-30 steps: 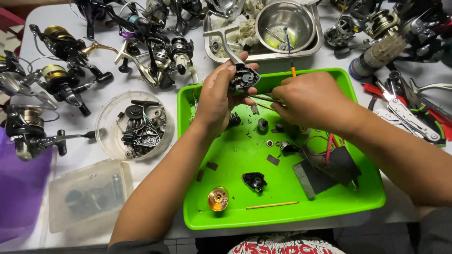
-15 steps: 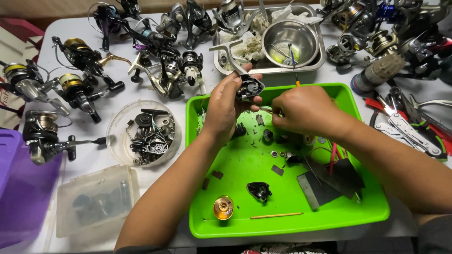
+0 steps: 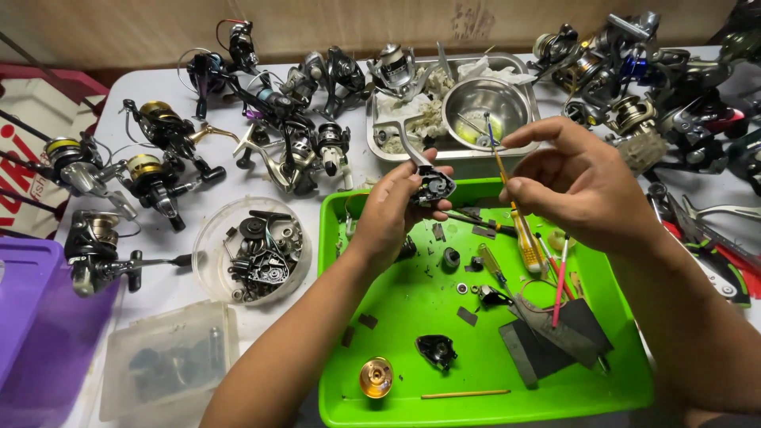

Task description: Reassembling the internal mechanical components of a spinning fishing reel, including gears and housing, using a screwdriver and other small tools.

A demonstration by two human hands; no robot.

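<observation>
Left hand (image 3: 396, 208) grip grasps a dark reel body (image 3: 432, 188); right hand (image 3: 583, 186) grip pinches a thin brush (image 3: 499, 154) above the green tray (image 3: 476, 317).

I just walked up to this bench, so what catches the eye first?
A bright green tray of small parts sits in the middle. Above it, the left hand holds a dark reel body while the right hand pinches a thin brush. Fishing reels crowd the white table behind.
</observation>
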